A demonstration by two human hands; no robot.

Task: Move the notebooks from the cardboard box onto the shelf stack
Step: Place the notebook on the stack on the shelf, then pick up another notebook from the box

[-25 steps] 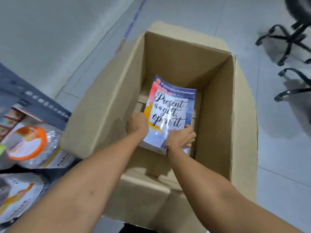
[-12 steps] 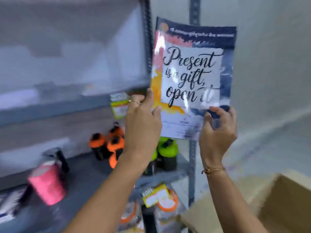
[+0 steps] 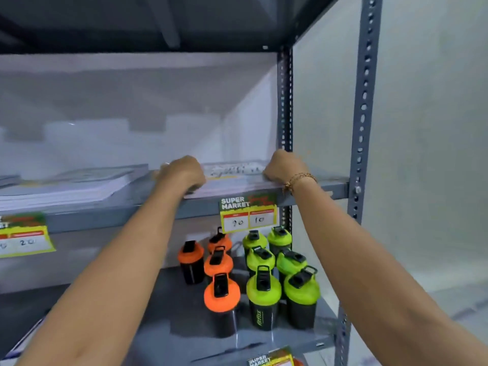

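The notebook (image 3: pixel 233 178) with the lettered cover lies flat on the grey shelf board (image 3: pixel 137 213), near its right end, seen almost edge-on. My left hand (image 3: pixel 182 171) grips its left side and my right hand (image 3: pixel 281 166), with a gold bracelet at the wrist, grips its right side. Both sets of fingers curl over the edges. Whether more notebooks lie under it cannot be told. A stack of other notebooks (image 3: pixel 76 184) rests on the same board to the left. The cardboard box is out of view.
Perforated grey uprights (image 3: pixel 365 107) stand at the shelf's right end, close to my right hand. Price tags (image 3: pixel 248 213) hang from the board's front edge. On the board below stand orange-lidded bottles (image 3: pixel 221 294) and green-lidded bottles (image 3: pixel 264 291). A board (image 3: pixel 158 25) closes the space above.
The notebook came out of the box, rose upright in front of the shelves, and now lies flat on the shelf board. Both hands stayed on it, and my view swung from the box to the shelf.
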